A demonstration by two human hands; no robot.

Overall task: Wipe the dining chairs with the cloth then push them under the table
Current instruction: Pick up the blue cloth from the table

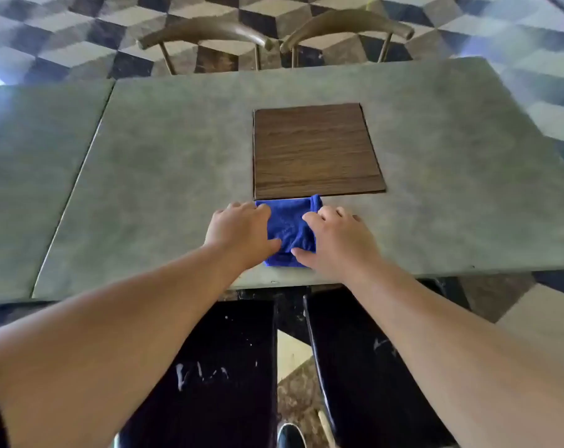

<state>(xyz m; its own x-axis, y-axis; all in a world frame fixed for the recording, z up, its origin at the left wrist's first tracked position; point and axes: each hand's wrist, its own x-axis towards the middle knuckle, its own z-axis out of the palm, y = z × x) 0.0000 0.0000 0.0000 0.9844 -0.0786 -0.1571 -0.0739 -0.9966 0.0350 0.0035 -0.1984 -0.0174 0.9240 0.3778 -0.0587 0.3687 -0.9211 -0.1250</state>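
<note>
A folded blue cloth (287, 226) lies on the grey-green table (164, 176) near its front edge. My left hand (242, 232) rests on the cloth's left side and my right hand (337, 242) on its right side, fingers curled over the fabric. Two chairs with curved brown backrests stand at the table's far side, the left chair (203, 32) and the right chair (348, 24), seats hidden under the table. Two dark glossy chair seats sit below the near edge, one on the left (216, 367) and one on the right (364, 360).
A square wooden inlay (316, 150) sits in the table just beyond the cloth. A seam (80, 169) splits the tabletop on the left. The floor (532, 43) is patterned in grey, white and dark cube tiles. A shoe tip (290, 436) shows at the bottom.
</note>
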